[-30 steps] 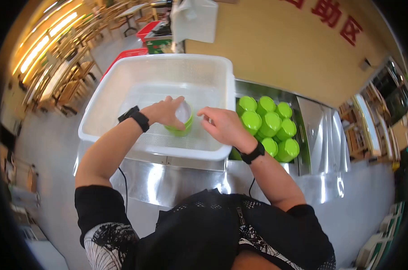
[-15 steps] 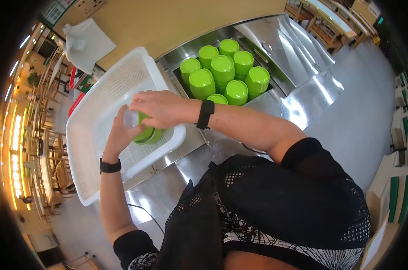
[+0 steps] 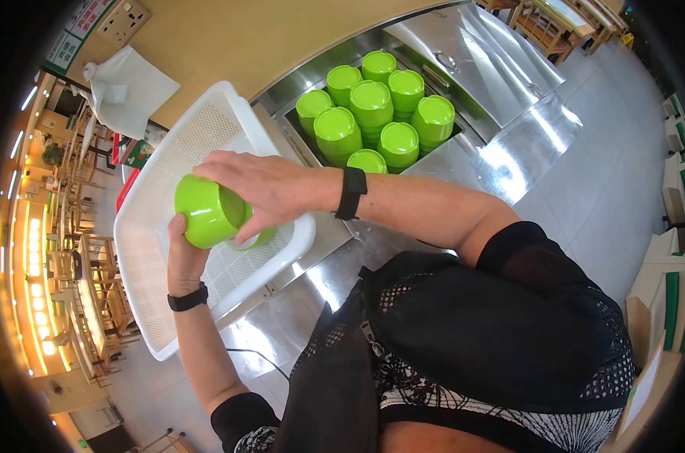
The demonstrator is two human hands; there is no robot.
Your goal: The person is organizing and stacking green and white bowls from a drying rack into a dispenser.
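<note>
Both my hands are around a bright green cup (image 3: pixel 206 214), tilted on its side over a white plastic basket (image 3: pixel 297 240). My right hand (image 3: pixel 263 185) grips it from above and the right, fingers over its top. Against its lower left side, my left hand (image 3: pixel 185 257) presses with the thumb raised along the wall; its other fingers are hidden. Part of another green cup (image 3: pixel 264 238) shows behind my right thumb, inside the basket. To the right, stacks of upside-down green cups (image 3: pixel 371 103) fill a recessed bin in the steel counter.
Beside the bin lies a shiny steel counter top (image 3: pixel 463 60). A white cloth or bag (image 3: pixel 131 90) hangs at the wall near a socket (image 3: pixel 123 23). A red-edged item (image 3: pixel 128 189) sits behind the basket. A thin cable (image 3: pixel 259 352) runs below the counter.
The green cup has come up into view between my hands, raised and turned with its base to the left. Half a second ago my hands were lower, around green cups in the basket.
</note>
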